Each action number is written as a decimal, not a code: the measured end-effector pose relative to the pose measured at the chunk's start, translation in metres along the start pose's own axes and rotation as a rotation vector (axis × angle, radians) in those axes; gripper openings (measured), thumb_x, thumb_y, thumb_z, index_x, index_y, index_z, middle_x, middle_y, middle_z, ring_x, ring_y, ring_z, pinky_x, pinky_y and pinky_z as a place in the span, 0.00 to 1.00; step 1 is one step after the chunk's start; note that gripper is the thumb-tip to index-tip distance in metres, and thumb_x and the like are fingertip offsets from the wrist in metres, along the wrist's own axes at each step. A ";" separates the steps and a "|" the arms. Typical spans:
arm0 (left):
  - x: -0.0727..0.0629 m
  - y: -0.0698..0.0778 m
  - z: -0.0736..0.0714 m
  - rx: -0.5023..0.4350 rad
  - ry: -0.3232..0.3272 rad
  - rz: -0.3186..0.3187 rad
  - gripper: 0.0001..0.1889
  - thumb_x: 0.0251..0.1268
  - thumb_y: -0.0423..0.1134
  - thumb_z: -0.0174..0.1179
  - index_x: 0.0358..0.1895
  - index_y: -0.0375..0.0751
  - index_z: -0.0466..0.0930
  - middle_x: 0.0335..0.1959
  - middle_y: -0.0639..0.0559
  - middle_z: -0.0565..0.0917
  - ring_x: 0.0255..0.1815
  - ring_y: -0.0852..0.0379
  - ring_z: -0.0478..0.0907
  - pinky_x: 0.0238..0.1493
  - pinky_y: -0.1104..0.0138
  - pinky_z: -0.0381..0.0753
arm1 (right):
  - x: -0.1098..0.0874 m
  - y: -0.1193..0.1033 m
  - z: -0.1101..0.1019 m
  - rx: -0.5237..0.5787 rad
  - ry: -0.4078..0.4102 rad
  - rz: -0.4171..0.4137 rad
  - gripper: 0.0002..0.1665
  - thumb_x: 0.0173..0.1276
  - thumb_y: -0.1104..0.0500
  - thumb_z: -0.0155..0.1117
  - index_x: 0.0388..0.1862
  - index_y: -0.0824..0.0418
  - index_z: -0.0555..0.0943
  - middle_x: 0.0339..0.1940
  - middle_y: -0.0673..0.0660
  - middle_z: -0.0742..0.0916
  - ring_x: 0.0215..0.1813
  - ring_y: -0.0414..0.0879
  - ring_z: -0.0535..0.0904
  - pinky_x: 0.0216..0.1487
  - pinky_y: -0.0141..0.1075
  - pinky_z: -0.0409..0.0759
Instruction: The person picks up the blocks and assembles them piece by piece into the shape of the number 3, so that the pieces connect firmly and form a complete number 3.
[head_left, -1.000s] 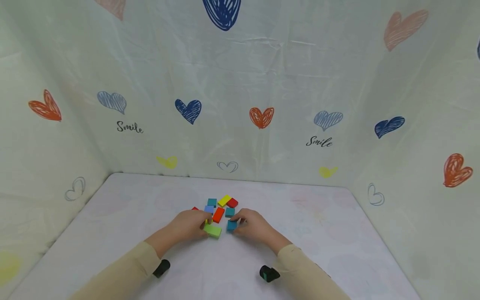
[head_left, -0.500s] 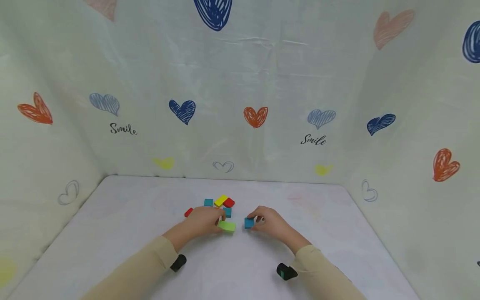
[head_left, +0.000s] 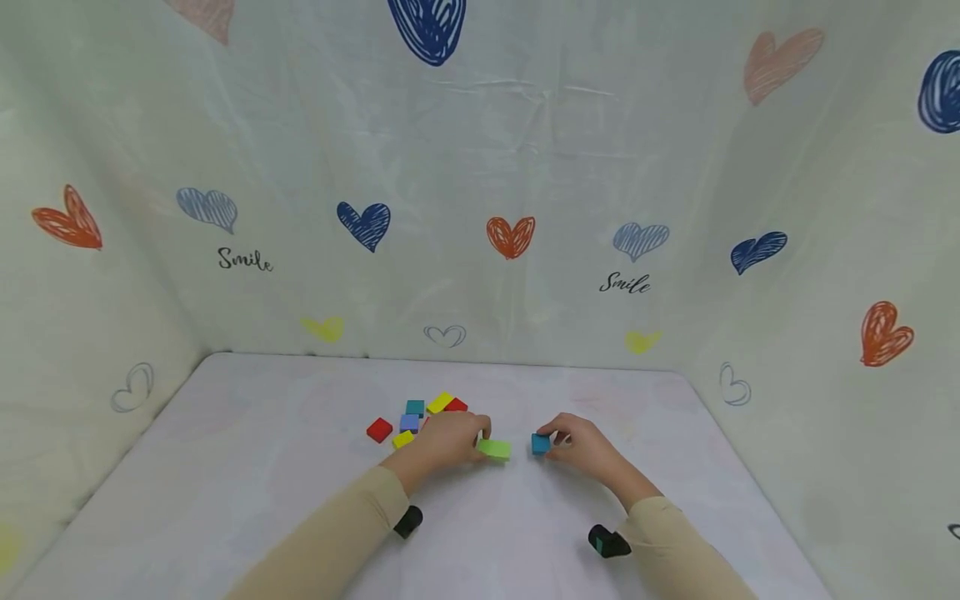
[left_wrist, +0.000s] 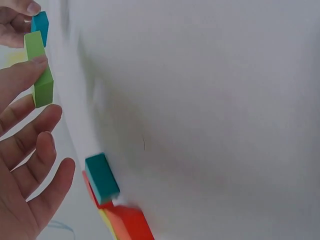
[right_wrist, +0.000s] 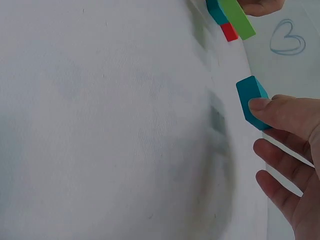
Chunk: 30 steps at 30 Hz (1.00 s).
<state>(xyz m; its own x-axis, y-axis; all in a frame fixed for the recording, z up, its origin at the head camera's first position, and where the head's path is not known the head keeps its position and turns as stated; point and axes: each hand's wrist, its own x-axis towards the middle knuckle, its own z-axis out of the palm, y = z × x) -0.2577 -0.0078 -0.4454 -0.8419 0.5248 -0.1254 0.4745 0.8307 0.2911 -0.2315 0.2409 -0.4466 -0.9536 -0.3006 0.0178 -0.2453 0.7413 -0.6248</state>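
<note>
My left hand (head_left: 448, 439) pinches a light green block (head_left: 495, 450) between thumb and finger; the left wrist view shows the other fingers spread apart below the block (left_wrist: 42, 80). To its right my right hand (head_left: 588, 447) pinches a blue block (head_left: 540, 444), its thumb flat on one face of the block (right_wrist: 251, 102) in the right wrist view. A short gap separates the two held blocks in the head view. Behind and left of my left hand lie several loose blocks, among them a red block (head_left: 379, 430), a yellow block (head_left: 403, 439) and a periwinkle block (head_left: 409, 423), partly hidden by that hand.
Farther back lie a teal block (head_left: 415, 407), a yellow block (head_left: 440, 402) and a red block (head_left: 456, 405). They rest on a pale table (head_left: 285, 467), and a white curtain (head_left: 442, 283) with printed hearts rises behind it. Each wrist carries a small black camera (head_left: 609, 542).
Both hands have moved right across the table, carrying the light green block and the blue block away from the other blocks. The red, yellow and periwinkle blocks at left are now uncovered.
</note>
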 end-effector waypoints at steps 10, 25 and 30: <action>0.021 0.023 0.019 0.089 0.016 0.050 0.14 0.56 0.49 0.71 0.41 0.49 0.80 0.26 0.60 0.76 0.27 0.61 0.71 0.35 0.69 0.75 | -0.012 0.026 -0.014 0.037 0.023 0.060 0.18 0.56 0.69 0.73 0.46 0.60 0.85 0.43 0.50 0.84 0.41 0.45 0.77 0.45 0.43 0.77; 0.044 0.046 0.030 0.134 0.010 0.049 0.15 0.57 0.52 0.70 0.38 0.49 0.79 0.25 0.60 0.76 0.27 0.61 0.70 0.32 0.69 0.73 | -0.020 0.048 -0.018 0.050 0.004 0.063 0.19 0.55 0.69 0.73 0.47 0.61 0.84 0.44 0.52 0.84 0.40 0.46 0.77 0.42 0.39 0.77; 0.046 0.048 0.030 0.109 -0.008 0.037 0.14 0.56 0.51 0.71 0.38 0.48 0.80 0.25 0.60 0.75 0.27 0.61 0.71 0.32 0.69 0.73 | -0.022 0.050 -0.016 0.053 -0.001 0.070 0.19 0.55 0.67 0.74 0.47 0.60 0.85 0.42 0.51 0.84 0.40 0.46 0.77 0.42 0.39 0.77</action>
<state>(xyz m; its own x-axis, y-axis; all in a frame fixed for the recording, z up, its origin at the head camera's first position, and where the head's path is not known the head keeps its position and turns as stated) -0.2662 0.0619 -0.4655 -0.8214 0.5566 -0.1246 0.5307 0.8258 0.1907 -0.2256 0.2937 -0.4660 -0.9679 -0.2498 -0.0286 -0.1681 0.7275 -0.6652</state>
